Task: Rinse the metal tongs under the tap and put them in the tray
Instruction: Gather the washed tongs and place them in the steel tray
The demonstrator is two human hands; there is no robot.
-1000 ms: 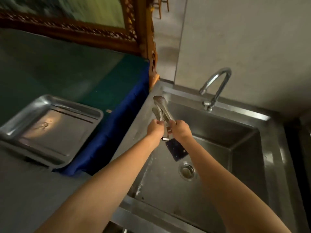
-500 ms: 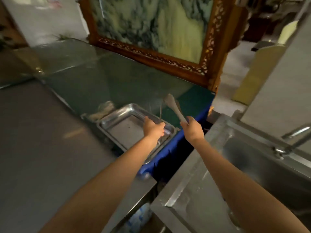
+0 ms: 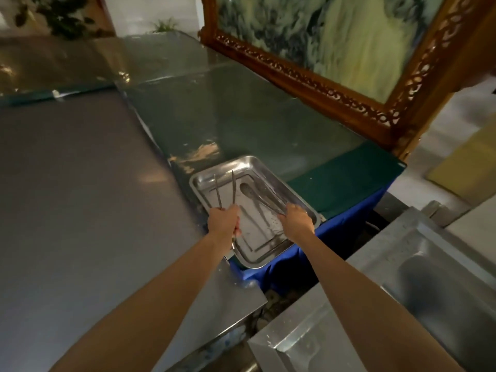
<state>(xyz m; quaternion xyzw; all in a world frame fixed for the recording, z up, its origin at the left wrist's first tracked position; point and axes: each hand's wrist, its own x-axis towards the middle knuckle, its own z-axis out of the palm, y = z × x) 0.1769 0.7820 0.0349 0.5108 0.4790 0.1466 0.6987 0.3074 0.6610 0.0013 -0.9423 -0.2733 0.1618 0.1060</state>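
Steel tray (image 3: 248, 157), seen at centre on a glass-topped table (image 3: 241, 116) draped with blue cloth (image 3: 349, 224); slim metal tongs (image 3: 233, 187) are gripped at the hinge end by the left hand (image 3: 224, 221) at the tray's 7 o'clock corner, both arms spread toward 12 o'clock over the tray; spoon-ended metal tongs (image 3: 257, 197) are held by the right hand (image 3: 296, 218) at the 4 o'clock rim, tips low inside the tray; contact with its floor cannot be told; sink (image 3: 402, 253) is seen at 4 o'clock.
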